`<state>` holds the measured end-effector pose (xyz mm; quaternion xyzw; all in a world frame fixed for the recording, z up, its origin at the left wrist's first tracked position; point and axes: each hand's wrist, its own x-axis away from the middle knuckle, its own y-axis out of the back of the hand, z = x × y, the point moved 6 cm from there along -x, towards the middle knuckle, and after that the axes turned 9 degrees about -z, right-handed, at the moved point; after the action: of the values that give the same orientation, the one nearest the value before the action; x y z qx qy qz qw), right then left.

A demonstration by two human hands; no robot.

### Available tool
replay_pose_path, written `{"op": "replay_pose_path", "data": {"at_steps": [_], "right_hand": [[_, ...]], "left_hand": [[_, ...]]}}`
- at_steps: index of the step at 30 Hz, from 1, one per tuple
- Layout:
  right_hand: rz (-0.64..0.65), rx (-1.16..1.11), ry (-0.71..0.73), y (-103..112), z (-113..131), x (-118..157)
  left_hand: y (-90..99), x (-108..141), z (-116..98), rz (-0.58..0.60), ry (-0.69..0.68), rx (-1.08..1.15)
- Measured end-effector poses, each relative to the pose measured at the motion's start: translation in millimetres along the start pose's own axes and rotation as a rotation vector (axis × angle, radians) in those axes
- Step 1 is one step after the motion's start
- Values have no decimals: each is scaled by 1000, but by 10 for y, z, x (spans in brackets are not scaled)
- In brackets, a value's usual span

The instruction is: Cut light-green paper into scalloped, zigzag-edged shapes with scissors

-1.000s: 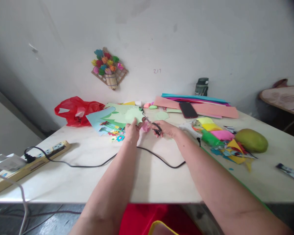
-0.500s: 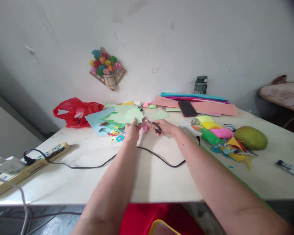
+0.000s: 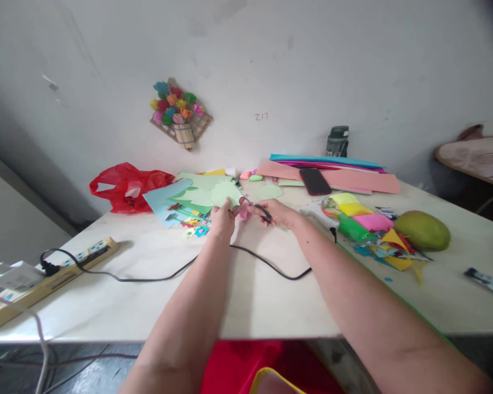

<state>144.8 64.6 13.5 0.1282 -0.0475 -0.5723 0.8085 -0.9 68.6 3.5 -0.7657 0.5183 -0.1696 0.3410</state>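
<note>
My left hand [image 3: 224,216] pinches a pale green paper piece [image 3: 223,192] by its lower edge, thumb on top. To its right, my right hand [image 3: 277,212] is closed on scissors with black handles [image 3: 263,213]; their blades point up and left, close to the paper's right edge. Under and between the hands lies something pink [image 3: 243,212]. Behind the held piece, larger light green paper [image 3: 199,189] rests on a light blue sheet [image 3: 158,201]. Another pale green cutout [image 3: 270,191] lies beyond the scissors.
A black cord [image 3: 148,280] crosses the white table [image 3: 156,314] from a power strip [image 3: 84,257]. At the left is a red plastic bag [image 3: 133,189]. To the right are a phone [image 3: 314,181], coloured packets [image 3: 372,221], paper scraps and a green fruit [image 3: 422,231].
The held green paper and the scissor blades have shifted very slightly. Both hands keep nearly the same place and hold.
</note>
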Motion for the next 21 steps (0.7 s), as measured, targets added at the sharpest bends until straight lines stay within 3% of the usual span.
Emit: {"op": "replay_pose_path", "data": {"at_steps": [21], "right_hand": [[15,-136,5,-27,-25,-35]], "left_hand": [[-13,27,-7,-48,35,42]]}}
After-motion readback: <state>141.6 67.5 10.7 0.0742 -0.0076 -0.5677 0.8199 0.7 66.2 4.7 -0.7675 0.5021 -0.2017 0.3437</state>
